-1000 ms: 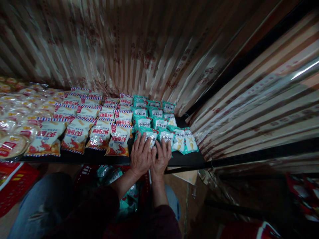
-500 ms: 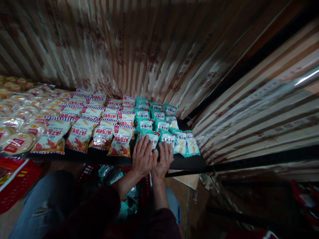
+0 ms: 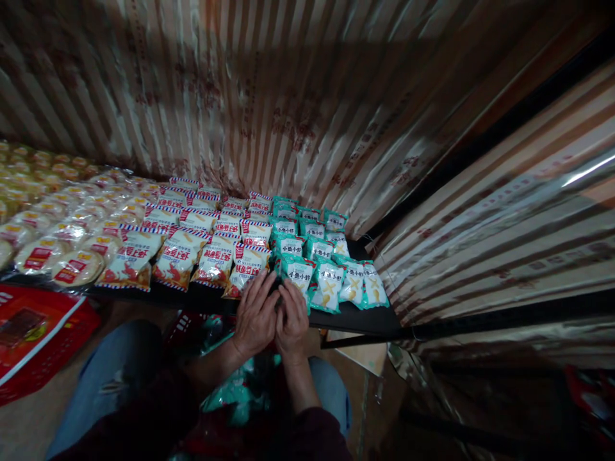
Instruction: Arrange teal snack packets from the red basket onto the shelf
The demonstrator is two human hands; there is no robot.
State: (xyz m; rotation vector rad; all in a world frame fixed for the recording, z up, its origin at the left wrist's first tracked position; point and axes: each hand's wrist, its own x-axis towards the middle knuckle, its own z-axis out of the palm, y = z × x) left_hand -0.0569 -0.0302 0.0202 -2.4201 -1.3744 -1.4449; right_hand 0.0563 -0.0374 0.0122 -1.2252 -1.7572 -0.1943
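Note:
At the front edge of the black shelf (image 3: 355,315), my left hand (image 3: 257,315) lies with fingers extended over the lower part of a white-and-orange snack bag (image 3: 248,257). Beside it, almost touching, my right hand (image 3: 291,320) has its fingers stretched over the lower left of a green-and-white snack bag (image 3: 298,274). Neither hand is wrapped round a bag. To the right, another green-and-white snack bag (image 3: 327,288) leans in the front row, with more rows behind. Several white-and-orange bags stand in rows on the left.
Round crackers in clear wrappers (image 3: 79,266) fill the shelf's left part. Striped plastic sheeting (image 3: 298,96) hangs behind, and a black frame bar (image 3: 480,137) slants at right. A red basket (image 3: 43,346) sits lower left; green packets (image 3: 235,390) lie below my arms.
Both hands have moved left, off the fronts of two green-and-white bags. My right hand has come off the second bag, whose front now shows fully. The view has shifted slightly.

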